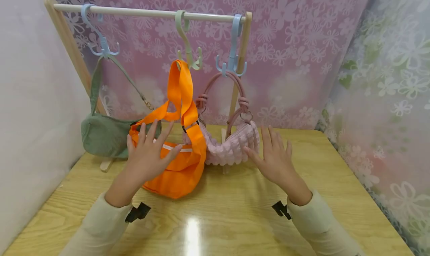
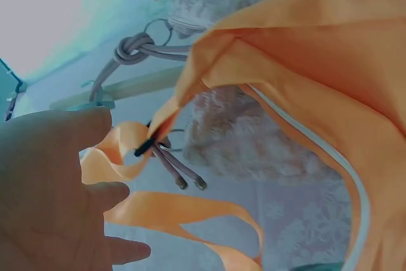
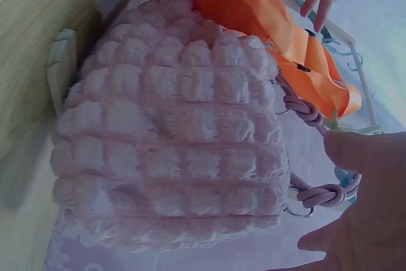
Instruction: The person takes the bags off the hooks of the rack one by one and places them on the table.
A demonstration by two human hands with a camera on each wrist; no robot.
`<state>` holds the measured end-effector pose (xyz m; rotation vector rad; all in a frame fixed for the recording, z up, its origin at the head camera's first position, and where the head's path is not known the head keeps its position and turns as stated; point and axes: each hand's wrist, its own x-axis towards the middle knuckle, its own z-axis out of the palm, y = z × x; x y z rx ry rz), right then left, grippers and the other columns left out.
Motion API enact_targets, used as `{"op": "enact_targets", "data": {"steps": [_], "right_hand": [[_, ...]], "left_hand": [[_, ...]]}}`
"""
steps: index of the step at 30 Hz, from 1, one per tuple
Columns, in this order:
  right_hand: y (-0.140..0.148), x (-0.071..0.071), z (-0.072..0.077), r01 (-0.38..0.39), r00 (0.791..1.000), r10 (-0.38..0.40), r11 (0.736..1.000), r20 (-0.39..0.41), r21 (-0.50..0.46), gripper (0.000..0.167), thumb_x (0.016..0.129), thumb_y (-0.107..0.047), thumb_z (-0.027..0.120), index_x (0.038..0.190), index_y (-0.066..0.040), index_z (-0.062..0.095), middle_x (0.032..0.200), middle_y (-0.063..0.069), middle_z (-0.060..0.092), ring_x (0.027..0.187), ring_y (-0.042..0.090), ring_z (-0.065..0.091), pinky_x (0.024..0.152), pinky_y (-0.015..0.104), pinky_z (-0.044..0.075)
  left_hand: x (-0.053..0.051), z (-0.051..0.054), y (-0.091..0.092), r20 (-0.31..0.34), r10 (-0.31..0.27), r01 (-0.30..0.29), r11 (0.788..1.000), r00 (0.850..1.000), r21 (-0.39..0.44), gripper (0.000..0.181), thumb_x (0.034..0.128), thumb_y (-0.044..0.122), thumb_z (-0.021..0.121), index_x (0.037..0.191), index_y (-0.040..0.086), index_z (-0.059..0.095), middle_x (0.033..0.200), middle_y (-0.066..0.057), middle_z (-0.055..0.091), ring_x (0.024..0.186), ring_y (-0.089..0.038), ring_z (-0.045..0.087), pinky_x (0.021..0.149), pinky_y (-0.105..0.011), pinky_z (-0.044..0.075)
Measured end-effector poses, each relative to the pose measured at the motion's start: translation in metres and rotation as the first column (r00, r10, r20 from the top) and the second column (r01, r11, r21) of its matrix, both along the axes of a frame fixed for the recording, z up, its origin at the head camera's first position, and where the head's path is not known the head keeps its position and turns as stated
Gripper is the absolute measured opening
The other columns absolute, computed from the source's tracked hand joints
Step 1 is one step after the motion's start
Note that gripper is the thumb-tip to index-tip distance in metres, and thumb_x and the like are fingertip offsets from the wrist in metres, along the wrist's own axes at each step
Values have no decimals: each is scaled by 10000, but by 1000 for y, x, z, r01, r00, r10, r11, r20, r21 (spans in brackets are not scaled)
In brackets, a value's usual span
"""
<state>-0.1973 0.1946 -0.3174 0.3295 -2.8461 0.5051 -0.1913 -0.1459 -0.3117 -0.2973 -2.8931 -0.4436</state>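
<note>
An orange bag with a white zipper hangs by its wide strap from a green hook. My left hand is spread in front of this bag, fingers straight; whether it touches the fabric I cannot tell. To the right, a pink puffy handbag hangs by knotted handles from a blue hook. Beside its right end my right hand is held with fingers extended, gripping nothing. A green corduroy bag hangs from another blue hook on the left, partly hidden by the orange bag.
The hooks hang on a white rod of a rack with wooden legs. The rack stands on a wooden table. Behind it is a pink floral curtain; a white wall borders the left side.
</note>
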Motion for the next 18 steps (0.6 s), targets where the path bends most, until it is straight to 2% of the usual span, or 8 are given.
{"op": "enact_targets", "data": {"steps": [5, 9, 13, 18], "right_hand": [[-7, -3, 11, -8, 999, 7, 999, -35, -44, 904, 965, -599, 440, 1568, -99, -12, 1590, 230, 98, 1440, 463, 90, 1058, 731, 16], [-13, -6, 21, -34, 995, 25, 995, -100, -89, 885, 971, -552, 477, 1569, -98, 8, 1586, 216, 131, 1440, 440, 130, 1069, 718, 47], [-18, -11, 30, -66, 983, 42, 990, -178, -128, 890, 961, -541, 508, 1569, -94, 37, 1586, 206, 155, 1440, 428, 150, 1088, 696, 71], [-25, -20, 43, -92, 970, 47, 979, -239, -180, 896, 947, -553, 530, 1571, -109, 65, 1593, 190, 156, 1449, 427, 130, 1105, 679, 69]], "left_hand": [[-2, 17, 11, -68, -27, 28, 999, 997, 20, 734, 945, 691, 342, 1557, 399, 62, 1621, -145, 54, 1454, -462, -13, 1027, -772, -21], [-7, 30, 19, -137, -55, 65, 995, 989, 71, 706, 967, 640, 366, 1559, 392, 72, 1630, -91, 25, 1463, -435, 8, 1051, -751, 3], [-12, 43, 27, -229, -95, 127, 983, 969, 130, 699, 973, 598, 414, 1563, 351, 133, 1622, -110, 80, 1460, -425, 73, 1078, -723, 40], [-18, 56, 37, -336, -137, 198, 968, 932, 155, 721, 956, 530, 529, 1556, 284, 215, 1599, -142, 167, 1464, -375, 133, 1106, -680, 92]]}}
